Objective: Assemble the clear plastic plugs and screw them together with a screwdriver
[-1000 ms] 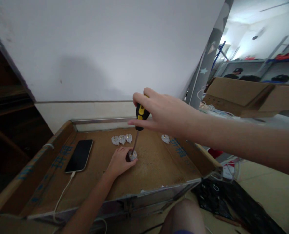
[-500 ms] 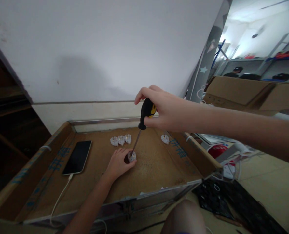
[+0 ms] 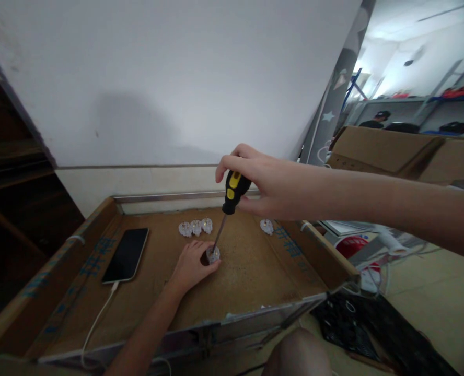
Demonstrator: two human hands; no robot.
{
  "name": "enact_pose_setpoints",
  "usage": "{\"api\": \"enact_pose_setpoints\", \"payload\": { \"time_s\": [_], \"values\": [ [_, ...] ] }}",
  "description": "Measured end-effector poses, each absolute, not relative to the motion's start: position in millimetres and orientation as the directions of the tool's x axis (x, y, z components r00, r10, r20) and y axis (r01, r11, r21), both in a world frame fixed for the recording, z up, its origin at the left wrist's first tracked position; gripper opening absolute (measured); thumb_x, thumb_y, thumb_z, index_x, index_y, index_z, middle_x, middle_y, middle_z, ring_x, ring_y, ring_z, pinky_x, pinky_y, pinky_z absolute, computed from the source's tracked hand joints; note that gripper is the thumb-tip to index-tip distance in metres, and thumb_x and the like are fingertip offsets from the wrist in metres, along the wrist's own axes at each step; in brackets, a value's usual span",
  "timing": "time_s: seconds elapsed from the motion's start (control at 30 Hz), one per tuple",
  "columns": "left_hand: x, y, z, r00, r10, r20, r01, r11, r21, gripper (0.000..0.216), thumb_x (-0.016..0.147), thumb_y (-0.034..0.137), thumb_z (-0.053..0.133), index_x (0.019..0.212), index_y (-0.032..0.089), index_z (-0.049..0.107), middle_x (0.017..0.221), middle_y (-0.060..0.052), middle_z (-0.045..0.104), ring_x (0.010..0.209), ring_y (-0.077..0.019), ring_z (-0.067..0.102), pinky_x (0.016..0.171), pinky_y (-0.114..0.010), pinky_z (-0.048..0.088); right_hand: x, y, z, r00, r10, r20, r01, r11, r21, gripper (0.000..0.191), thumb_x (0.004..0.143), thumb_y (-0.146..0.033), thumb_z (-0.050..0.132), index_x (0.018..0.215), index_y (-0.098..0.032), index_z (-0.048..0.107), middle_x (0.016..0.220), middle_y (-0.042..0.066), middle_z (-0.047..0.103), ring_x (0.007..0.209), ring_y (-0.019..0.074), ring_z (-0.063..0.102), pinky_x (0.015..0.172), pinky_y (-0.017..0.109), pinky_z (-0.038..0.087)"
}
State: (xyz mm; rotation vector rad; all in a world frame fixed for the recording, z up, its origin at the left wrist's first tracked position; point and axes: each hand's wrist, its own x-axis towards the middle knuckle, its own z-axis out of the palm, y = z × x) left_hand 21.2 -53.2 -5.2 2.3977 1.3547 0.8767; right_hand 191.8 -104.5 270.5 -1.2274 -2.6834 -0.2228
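My right hand (image 3: 251,180) grips a black and yellow screwdriver (image 3: 235,189) by its handle, fingers around the top. The shaft slants down and left, and its tip meets a small clear plastic piece with metal parts inside (image 3: 213,255). My left hand (image 3: 193,266) is closed around that piece from the left, pinning it on the cardboard surface (image 3: 247,282). Behind it, three similar clear pieces (image 3: 196,227) lie in a row. Another clear piece (image 3: 267,226) rests to the right, apart from the others.
A black phone (image 3: 126,255) with a white charging cable (image 3: 96,326) lies on the left. Raised cardboard-lined sides (image 3: 329,256) border the work surface, with a white wall (image 3: 200,83) behind. An open cardboard box (image 3: 389,149) stands at right; a person in a cap (image 3: 379,119) is far off.
The screwdriver handle has turned, so more yellow faces me, and my right fingers have shifted around it. My left hand keeps its hold on the clear piece. The view has moved slightly.
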Motion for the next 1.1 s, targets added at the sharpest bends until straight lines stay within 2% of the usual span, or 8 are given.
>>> {"api": "enact_pose_setpoints", "payload": {
  "time_s": [0.1, 0.3, 0.4, 0.47, 0.57, 0.67, 0.77, 1.1],
  "values": [
    [20.9, -52.8, -6.5, 0.388, 0.838, 0.384, 0.687, -0.541, 0.485, 0.034, 0.075, 0.036, 0.063, 0.105, 0.022, 0.061, 0.101, -0.004, 0.067, 0.096, -0.0234, 0.057, 0.089, -0.039, 0.042, 191.2, -105.6, 272.1, -0.619, 0.755, 0.217, 0.785, 0.606, 0.129, 0.039, 0.081, -0.034, 0.054, 0.118, -0.023, 0.048, 0.105, 0.007, 0.051, 0.066, 0.0124, 0.05, 0.065, 0.029, 0.041],
    [20.4, -53.0, -5.7, 0.38, 0.839, 0.39, 0.69, -0.537, 0.485, 0.035, 0.074, 0.036, 0.064, 0.107, 0.023, 0.062, 0.1, -0.003, 0.067, 0.096, -0.0239, 0.058, 0.089, -0.04, 0.042, 190.0, -105.6, 282.4, -0.638, 0.76, 0.127, 0.77, 0.63, 0.097, 0.049, 0.076, -0.023, 0.058, 0.122, -0.023, 0.043, 0.115, 0.009, 0.049, 0.061, 0.0104, 0.05, 0.062, 0.028, 0.041],
    [20.1, -53.3, -4.2, 0.373, 0.836, 0.403, 0.683, -0.541, 0.491, 0.034, 0.073, 0.035, 0.065, 0.105, 0.023, 0.062, 0.099, -0.003, 0.068, 0.095, -0.0236, 0.059, 0.089, -0.039, 0.043, 187.4, -104.9, 286.6, -0.608, 0.786, 0.114, 0.788, 0.581, 0.202, 0.035, 0.083, -0.036, 0.051, 0.115, -0.023, 0.049, 0.102, 0.008, 0.057, 0.066, 0.0148, 0.052, 0.062, 0.03, 0.039],
    [19.7, -53.0, -4.6, 0.372, 0.834, 0.407, 0.678, -0.544, 0.495, 0.035, 0.072, 0.035, 0.065, 0.105, 0.023, 0.063, 0.098, -0.003, 0.068, 0.095, -0.0236, 0.059, 0.088, -0.038, 0.044, 185.3, -104.3, 287.4, -0.63, 0.767, 0.119, 0.775, 0.611, 0.161, 0.028, 0.085, -0.031, 0.048, 0.111, -0.022, 0.051, 0.097, 0.007, 0.057, 0.068, 0.0146, 0.053, 0.063, 0.028, 0.039],
    [19.2, -52.2, -6.5, 0.368, 0.837, 0.405, 0.678, -0.54, 0.499, 0.034, 0.072, 0.036, 0.066, 0.104, 0.022, 0.063, 0.098, -0.004, 0.067, 0.095, -0.0241, 0.059, 0.087, -0.039, 0.044, 183.6, -103.4, 287.1, -0.638, 0.764, 0.096, 0.77, 0.632, 0.095, 0.034, 0.078, -0.024, 0.056, 0.112, -0.023, 0.051, 0.105, 0.006, 0.054, 0.064, 0.0111, 0.052, 0.061, 0.027, 0.039],
    [18.7, -51.8, -7.9, 0.366, 0.836, 0.408, 0.673, -0.541, 0.504, 0.034, 0.072, 0.035, 0.065, 0.103, 0.022, 0.062, 0.099, -0.004, 0.067, 0.094, -0.0239, 0.058, 0.088, -0.039, 0.043, 184.7, -101.8, 285.8, -0.638, 0.761, 0.118, 0.769, 0.623, 0.144, 0.027, 0.079, -0.03, 0.058, 0.104, -0.022, 0.055, 0.099, 0.006, 0.056, 0.068, 0.0135, 0.053, 0.063, 0.028, 0.039],
    [18.2, -51.9, -8.3, 0.363, 0.834, 0.416, 0.671, -0.544, 0.504, 0.035, 0.072, 0.035, 0.066, 0.104, 0.022, 0.062, 0.099, -0.004, 0.067, 0.095, -0.024, 0.058, 0.087, -0.039, 0.044, 188.3, -99.8, 283.3, -0.681, 0.717, 0.147, 0.732, 0.675, 0.097, 0.021, 0.08, -0.024, 0.057, 0.1, -0.019, 0.056, 0.093, 0.005, 0.057, 0.077, 0.0153, 0.054, 0.067, 0.027, 0.04],
    [17.3, -53.3, -8.1, 0.361, 0.832, 0.422, 0.667, -0.546, 0.507, 0.039, 0.072, 0.033, 0.067, 0.109, 0.02, 0.061, 0.1, -0.005, 0.068, 0.094, -0.0241, 0.059, 0.088, -0.04, 0.044, 193.5, -105.2, 286.7, -0.695, 0.696, 0.18, 0.719, 0.683, 0.129, 0.026, 0.08, -0.022, 0.057, 0.106, -0.019, 0.056, 0.094, 0.005, 0.053, 0.071, 0.0136, 0.052, 0.069, 0.029, 0.041]
  ]
}}
